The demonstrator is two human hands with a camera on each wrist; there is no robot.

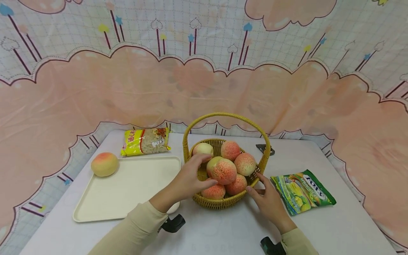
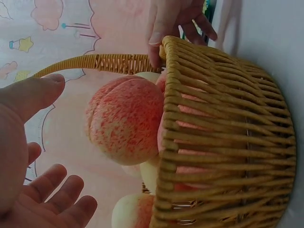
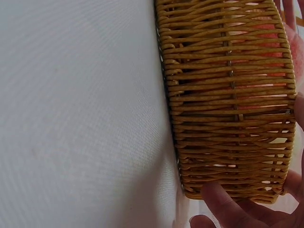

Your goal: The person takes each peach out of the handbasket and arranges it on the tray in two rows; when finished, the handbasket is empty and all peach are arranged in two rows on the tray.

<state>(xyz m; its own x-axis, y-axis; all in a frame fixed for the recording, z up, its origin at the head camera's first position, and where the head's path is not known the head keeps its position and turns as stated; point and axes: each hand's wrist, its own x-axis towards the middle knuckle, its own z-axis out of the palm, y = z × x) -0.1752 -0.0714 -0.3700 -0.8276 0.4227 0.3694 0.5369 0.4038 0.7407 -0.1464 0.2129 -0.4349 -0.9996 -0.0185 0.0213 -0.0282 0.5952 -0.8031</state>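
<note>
A wicker basket with a tall arched handle holds several red-and-cream peaches. My left hand is over the basket's left side, its thumb and fingers spread around the topmost peach. In the left wrist view, space shows between this left hand and the peach. At the basket's right side, my right hand holds the rim near the handle's foot. The right wrist view shows fingers of that hand against the outer weave of the basket.
A cream tray lies left of the basket, with one peach at its far left corner. Behind it is a yellow snack bag. On the right lie a green candy packet and a small black item.
</note>
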